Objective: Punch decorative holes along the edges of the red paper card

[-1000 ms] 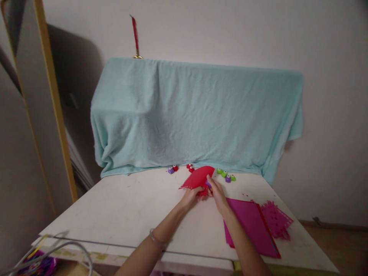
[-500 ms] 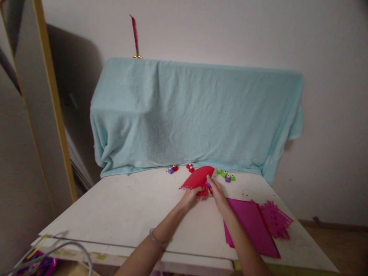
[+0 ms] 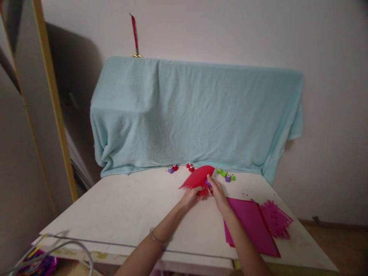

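My left hand (image 3: 192,194) is closed on the lower edge of a red paper sheet (image 3: 199,177), which curves upward and has small punched shapes along its edges. At the sheet's right side, my right hand (image 3: 215,189) is closed around a small purple paper punch (image 3: 208,183), its thumb on top. The fingers partly hide the punch and the sheet's cut lower edge. Beyond the sheet stand red punches (image 3: 190,167) and, to the right, several green punches (image 3: 224,173) with a purple punch (image 3: 228,178) among them.
Magenta and red sheets (image 3: 250,224) lie stacked under my right forearm. Beside them is a punched magenta sheet (image 3: 276,218). Another purple punch (image 3: 171,170) stands at the back left of the white table (image 3: 115,211). A light blue cloth (image 3: 198,115) hangs behind; a grey cable (image 3: 66,245) loops at the front left.
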